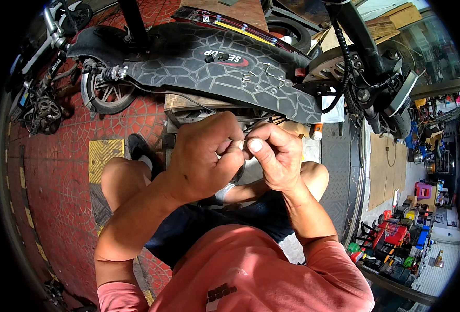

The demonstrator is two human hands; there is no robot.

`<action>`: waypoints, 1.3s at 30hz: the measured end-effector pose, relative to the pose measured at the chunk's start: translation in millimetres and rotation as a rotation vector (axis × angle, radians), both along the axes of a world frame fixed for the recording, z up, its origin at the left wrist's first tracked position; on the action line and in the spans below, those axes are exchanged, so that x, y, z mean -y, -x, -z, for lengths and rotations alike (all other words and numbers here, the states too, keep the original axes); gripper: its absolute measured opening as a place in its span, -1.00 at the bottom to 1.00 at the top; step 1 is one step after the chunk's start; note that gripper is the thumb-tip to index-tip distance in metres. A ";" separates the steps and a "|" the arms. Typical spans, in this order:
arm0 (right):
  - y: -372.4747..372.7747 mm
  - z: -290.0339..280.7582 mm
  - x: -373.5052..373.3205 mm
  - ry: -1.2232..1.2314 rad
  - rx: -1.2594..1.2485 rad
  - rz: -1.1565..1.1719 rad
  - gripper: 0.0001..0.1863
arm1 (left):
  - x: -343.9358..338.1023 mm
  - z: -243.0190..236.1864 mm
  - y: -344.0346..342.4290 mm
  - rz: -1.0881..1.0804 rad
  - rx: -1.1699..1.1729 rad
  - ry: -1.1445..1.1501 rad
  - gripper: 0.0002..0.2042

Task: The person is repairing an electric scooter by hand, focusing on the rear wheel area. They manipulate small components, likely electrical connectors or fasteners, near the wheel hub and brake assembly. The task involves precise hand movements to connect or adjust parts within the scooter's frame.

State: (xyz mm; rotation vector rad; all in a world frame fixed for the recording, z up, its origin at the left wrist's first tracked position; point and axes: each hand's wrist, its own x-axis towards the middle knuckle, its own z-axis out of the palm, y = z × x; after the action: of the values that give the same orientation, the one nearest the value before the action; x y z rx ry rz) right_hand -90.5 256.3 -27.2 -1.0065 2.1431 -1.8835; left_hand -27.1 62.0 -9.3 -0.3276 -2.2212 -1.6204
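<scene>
A red patterned brick floor [58, 171] spreads on the left, and a black scooter [214, 62] lies across a wooden bench [183, 101] at the far side. Near the middle, the left hand [201, 158] and right hand [274, 156] meet with fingertips touching, both curled narrow and pinching something small between them; what it is cannot be told. Loose screws [263, 73] lie on the scooter deck just beyond.

A black electric scooter [214, 67] lies on a wooden bench [188, 101] over red paving [58, 171].
</scene>
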 end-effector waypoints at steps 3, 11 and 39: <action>-4.0 -5.2 0.1 -0.023 0.178 -0.013 -0.72 | -5.5 -1.2 -0.3 -0.008 -0.051 -0.026 -0.92; 11.6 -13.6 -2.3 -0.068 -0.218 0.041 -0.73 | 0.3 4.9 -2.8 -0.009 0.127 -0.088 -0.94; 0.3 -1.7 -8.7 -0.037 0.299 -0.115 -0.75 | -5.1 8.3 -4.1 0.065 0.023 -0.131 -0.95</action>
State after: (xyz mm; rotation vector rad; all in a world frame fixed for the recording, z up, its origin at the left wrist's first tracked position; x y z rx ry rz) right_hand -90.8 265.1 -25.5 -0.7665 1.9020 -1.8033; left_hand -22.9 67.1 -17.6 -0.3507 -2.1287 -1.8021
